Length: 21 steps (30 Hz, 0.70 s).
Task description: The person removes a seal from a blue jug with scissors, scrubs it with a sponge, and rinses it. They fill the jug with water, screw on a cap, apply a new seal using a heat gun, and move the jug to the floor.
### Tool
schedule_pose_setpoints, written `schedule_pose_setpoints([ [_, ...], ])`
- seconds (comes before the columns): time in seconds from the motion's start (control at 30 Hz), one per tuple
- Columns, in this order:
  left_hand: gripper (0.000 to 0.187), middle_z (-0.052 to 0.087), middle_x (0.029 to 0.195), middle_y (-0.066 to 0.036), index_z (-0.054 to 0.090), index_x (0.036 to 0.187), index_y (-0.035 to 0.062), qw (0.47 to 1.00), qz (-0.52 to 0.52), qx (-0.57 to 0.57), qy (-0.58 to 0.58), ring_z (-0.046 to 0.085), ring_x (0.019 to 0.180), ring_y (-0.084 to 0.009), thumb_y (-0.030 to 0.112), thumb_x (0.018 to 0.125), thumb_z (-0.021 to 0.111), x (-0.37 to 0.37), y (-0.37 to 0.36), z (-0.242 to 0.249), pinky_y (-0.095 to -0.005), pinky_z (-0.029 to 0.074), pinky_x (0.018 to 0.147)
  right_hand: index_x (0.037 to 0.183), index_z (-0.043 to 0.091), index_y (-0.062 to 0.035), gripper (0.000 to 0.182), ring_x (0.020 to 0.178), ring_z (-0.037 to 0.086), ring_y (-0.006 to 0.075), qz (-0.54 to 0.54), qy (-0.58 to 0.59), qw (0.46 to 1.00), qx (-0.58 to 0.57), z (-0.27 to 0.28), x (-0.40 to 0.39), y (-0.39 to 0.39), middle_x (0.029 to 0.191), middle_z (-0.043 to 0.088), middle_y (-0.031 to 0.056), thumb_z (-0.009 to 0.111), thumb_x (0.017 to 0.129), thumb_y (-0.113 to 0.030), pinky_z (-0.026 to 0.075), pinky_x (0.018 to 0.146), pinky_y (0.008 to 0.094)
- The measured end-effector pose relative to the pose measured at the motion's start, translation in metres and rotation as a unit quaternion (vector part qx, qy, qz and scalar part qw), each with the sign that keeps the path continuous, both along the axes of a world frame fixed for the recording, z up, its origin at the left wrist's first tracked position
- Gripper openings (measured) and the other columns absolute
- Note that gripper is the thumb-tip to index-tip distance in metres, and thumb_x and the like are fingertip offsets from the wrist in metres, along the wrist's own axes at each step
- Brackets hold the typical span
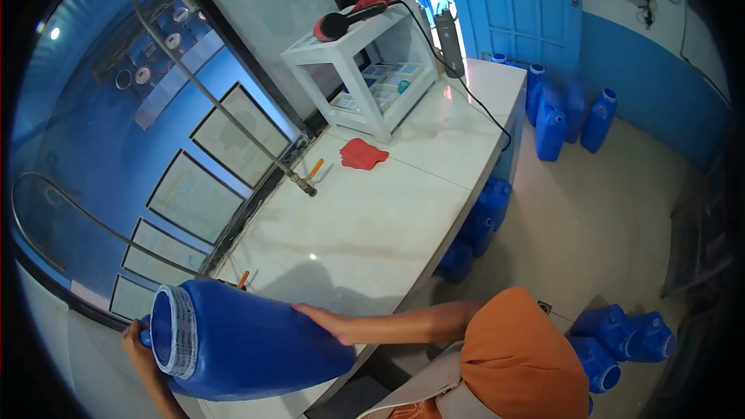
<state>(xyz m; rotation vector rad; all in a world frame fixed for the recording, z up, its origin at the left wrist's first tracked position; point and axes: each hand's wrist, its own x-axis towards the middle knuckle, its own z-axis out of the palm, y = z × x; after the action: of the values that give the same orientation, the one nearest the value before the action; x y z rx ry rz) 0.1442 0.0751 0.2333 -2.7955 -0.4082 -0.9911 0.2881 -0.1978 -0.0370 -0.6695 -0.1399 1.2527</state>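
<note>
A big blue plastic water jug is tipped on its side over the near end of the white counter, its uncapped, white-ringed mouth facing left. At the far left, my left hand is closed by the jug's neck, around what looks like its handle; most of those fingers are hidden. My right hand, reaching from an orange sleeve, grips the jug's body near its base. Just behind the mouth, a curved metal spout with an orange lever rises from the counter's edge.
Farther along are a second tall faucet, a red cloth, a white rack and a grey bottle. Blue jugs stand under the counter, by the door and on the floor at right.
</note>
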Motion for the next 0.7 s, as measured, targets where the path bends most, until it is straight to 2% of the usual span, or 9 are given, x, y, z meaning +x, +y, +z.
schedule_pose_setpoints([
  [0.23, 0.032, 0.057, 0.067, -0.016, 0.063, 0.082, 0.0015, 0.995, 0.011, 0.099, 0.026, 0.053, 0.071, -0.0394, 0.023, 0.061, 0.072, -0.01, -0.163, 0.01, -0.0434, 0.041, 0.068, 0.111, 0.058, -0.0012, 0.061, 0.088, 0.06, 0.02, -0.088, -0.132, 0.979, -0.125, 0.026, 0.013, -0.119, 0.099, 0.062, 0.0128, 0.035, 0.091, -0.054, 0.049, 0.08, 0.0306],
  [0.3, 0.036, 0.059, 0.063, -0.015, 0.066, 0.088, 0.0006, 0.983, 0.0, 0.133, 0.126, 0.058, 0.065, -0.0334, 0.021, 0.059, 0.073, -0.001, -0.2, 0.036, -0.0406, 0.044, 0.063, 0.108, 0.059, -0.0001, 0.063, 0.086, 0.061, 0.0196, -0.113, -0.14, 0.972, -0.149, 0.027, 0.019, -0.155, 0.096, 0.062, 0.0131, 0.034, 0.091, -0.055, 0.05, 0.078, 0.0302],
  [0.33, 0.036, 0.059, 0.06, -0.013, 0.066, 0.086, -0.0002, 0.963, -0.047, -0.047, 0.261, 0.059, 0.061, -0.0276, 0.021, 0.059, 0.075, 0.007, -0.222, 0.05, -0.0371, 0.044, 0.059, 0.108, 0.06, -0.0001, 0.062, 0.084, 0.061, 0.0183, -0.129, -0.126, 0.977, -0.116, 0.026, 0.019, -0.174, 0.096, 0.062, 0.0126, 0.035, 0.091, -0.054, 0.05, 0.076, 0.0294],
  [0.37, 0.036, 0.059, 0.058, -0.011, 0.066, 0.084, -0.001, 0.892, -0.095, -0.224, 0.38, 0.06, 0.057, -0.0217, 0.021, 0.058, 0.076, 0.02, -0.242, 0.058, -0.0337, 0.044, 0.055, 0.107, 0.06, -0.0001, 0.061, 0.082, 0.061, 0.017, -0.148, -0.115, 0.979, -0.085, 0.023, 0.019, -0.193, 0.095, 0.062, 0.0122, 0.036, 0.092, -0.054, 0.05, 0.075, 0.0286],
  [0.4, 0.036, 0.059, 0.058, -0.011, 0.066, 0.084, -0.001, 0.891, -0.1, -0.226, 0.382, 0.06, 0.057, -0.0217, 0.021, 0.058, 0.076, 0.036, -0.263, 0.062, -0.0337, 0.044, 0.055, 0.106, 0.06, -0.0012, 0.056, 0.079, 0.06, 0.0136, -0.166, -0.105, 0.979, -0.061, 0.014, 0.02, -0.21, 0.094, 0.062, 0.01, 0.038, 0.092, -0.051, 0.049, 0.072, 0.026],
  [0.5, 0.027, 0.062, 0.065, -0.003, 0.066, 0.09, 0.0009, 0.535, -0.054, -0.319, 0.78, 0.055, 0.054, -0.0083, 0.013, 0.069, 0.077, 0.076, -0.332, 0.072, -0.0225, 0.045, 0.053, 0.106, 0.06, -0.0027, 0.051, 0.077, 0.059, 0.0109, -0.225, -0.13, 0.965, -0.038, -0.022, 0.016, -0.266, 0.092, 0.062, 0.0069, 0.04, 0.093, -0.048, 0.048, 0.069, 0.0238],
  [0.57, 0.016, 0.061, 0.067, -0.002, 0.066, 0.088, 0.001, 0.519, -0.127, -0.317, 0.783, 0.052, 0.053, -0.0058, 0.008, 0.076, 0.072, 0.083, -0.389, 0.063, -0.0207, 0.041, 0.05, 0.106, 0.06, -0.0031, 0.05, 0.076, 0.059, 0.0104, -0.256, -0.145, 0.955, -0.043, -0.047, 0.01, -0.304, 0.09, 0.062, 0.0054, 0.041, 0.093, -0.047, 0.048, 0.069, 0.0236],
  [0.63, 0.016, 0.06, 0.067, -0.001, 0.065, 0.086, 0.0011, 0.429, -0.004, -0.354, 0.831, 0.05, 0.052, -0.0051, 0.009, 0.075, 0.073, 0.092, -0.44, 0.052, -0.0198, 0.038, 0.048, 0.105, 0.061, -0.0036, 0.048, 0.075, 0.058, 0.01, -0.278, -0.157, 0.946, -0.049, -0.066, -0.004, -0.34, 0.089, 0.062, 0.0038, 0.041, 0.093, -0.046, 0.048, 0.069, 0.0235],
  [0.7, 0.015, 0.055, 0.062, -0.001, 0.063, 0.084, -0.0003, 0.453, 0.017, -0.295, 0.841, 0.046, 0.048, -0.0057, 0.008, 0.075, 0.072, 0.1, -0.496, 0.042, -0.0208, 0.036, 0.045, 0.104, 0.061, -0.0038, 0.047, 0.076, 0.058, 0.0105, -0.358, -0.095, 0.929, -0.02, -0.079, -0.013, -0.372, 0.088, 0.063, 0.0032, 0.041, 0.093, -0.045, 0.047, 0.072, 0.0233],
])
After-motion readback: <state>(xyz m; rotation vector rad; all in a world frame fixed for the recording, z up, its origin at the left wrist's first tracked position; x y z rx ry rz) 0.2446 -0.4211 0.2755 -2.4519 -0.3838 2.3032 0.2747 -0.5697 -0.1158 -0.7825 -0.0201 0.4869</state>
